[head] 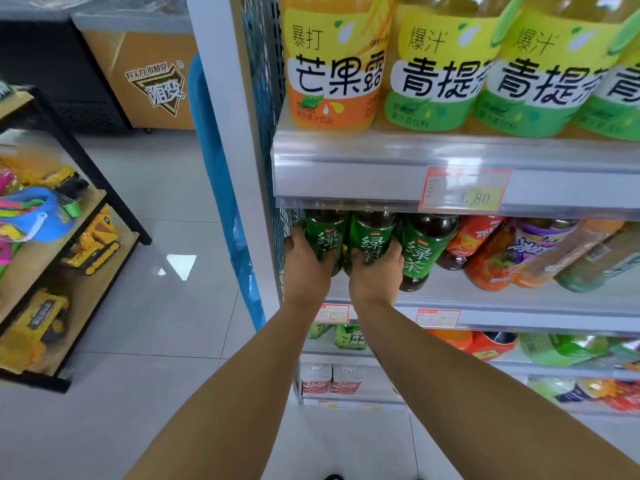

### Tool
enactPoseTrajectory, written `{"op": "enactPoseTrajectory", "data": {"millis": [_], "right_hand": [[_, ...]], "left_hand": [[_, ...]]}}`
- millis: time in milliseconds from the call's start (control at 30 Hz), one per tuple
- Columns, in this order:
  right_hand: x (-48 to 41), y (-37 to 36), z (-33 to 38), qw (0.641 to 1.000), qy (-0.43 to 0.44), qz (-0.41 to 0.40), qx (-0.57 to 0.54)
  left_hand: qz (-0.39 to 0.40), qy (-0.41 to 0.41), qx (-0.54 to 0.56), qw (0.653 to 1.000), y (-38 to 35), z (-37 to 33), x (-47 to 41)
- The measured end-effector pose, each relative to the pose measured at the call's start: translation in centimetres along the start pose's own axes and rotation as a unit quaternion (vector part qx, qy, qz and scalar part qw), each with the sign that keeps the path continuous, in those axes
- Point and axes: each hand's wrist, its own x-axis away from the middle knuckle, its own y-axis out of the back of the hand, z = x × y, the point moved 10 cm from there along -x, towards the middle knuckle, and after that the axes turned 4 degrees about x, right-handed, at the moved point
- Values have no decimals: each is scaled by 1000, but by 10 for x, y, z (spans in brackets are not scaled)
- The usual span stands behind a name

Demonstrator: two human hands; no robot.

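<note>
Three green-labelled tea bottles stand side by side at the left end of the middle shelf (485,299). My left hand (306,268) grips the leftmost green tea bottle (325,237) round its lower half. My right hand (375,275) grips the second green tea bottle (372,237) the same way, thumb towards the third green tea bottle (420,251), which nobody touches. Both forearms reach up from the bottom of the view. The bottles' caps are hidden behind the shelf edge above.
Large mango (334,64) and green grape drink bottles (440,67) fill the shelf above. Orange and purple bottles (491,258) lie to the right. Lower shelves hold more drinks and cartons (330,381). A toy rack (86,251) stands left across the tiled floor.
</note>
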Motion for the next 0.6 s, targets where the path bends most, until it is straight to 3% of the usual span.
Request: {"op": "enactPoseTrajectory", "data": {"millis": [133,300,400,467,600], "right_hand": [[0,0,2,1000,5,-13,7],[16,14,-2,991,106,74,-30],[22,67,-22,988,135,12,-72],[6,87,-36,990,98,-10,-101],[-29,70,-26,989,115,78,-47]], "left_hand": [[12,-1,16,1000,1,5,-1],[20,-27,27,999,2,12,7],[-38,-33,65,997,8,12,30],[-76,-44,68,994,8,9,50],[-8,-110,-8,994,-26,-10,66]]}}
